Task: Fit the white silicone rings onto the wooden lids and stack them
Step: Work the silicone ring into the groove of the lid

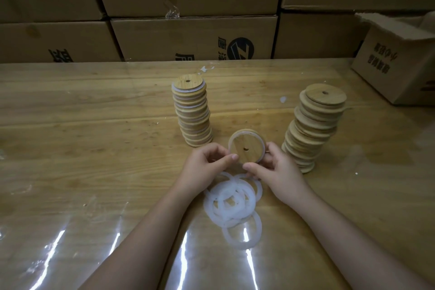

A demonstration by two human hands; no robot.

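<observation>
1. Cartons (193,40) wall off the back of my table (94,148): a round black logo (240,49) and upside-down characters I can't read.
2. Ringed stack (193,113) on the left, bare stack (313,129) on the right.
3. Loose rings (231,205) are heaped between my forearms.
4. Left hand (202,167) and right hand (280,172) both pinch one lid (246,148), a white ring (230,143) on it, between the stacks.

My sheet-covered wooden table (82,148) carries a left stack of lids (193,113), a right stack of lids (310,129), a heap of white rings (233,205) nearest me, and an open cardboard box (395,66) far right.
</observation>
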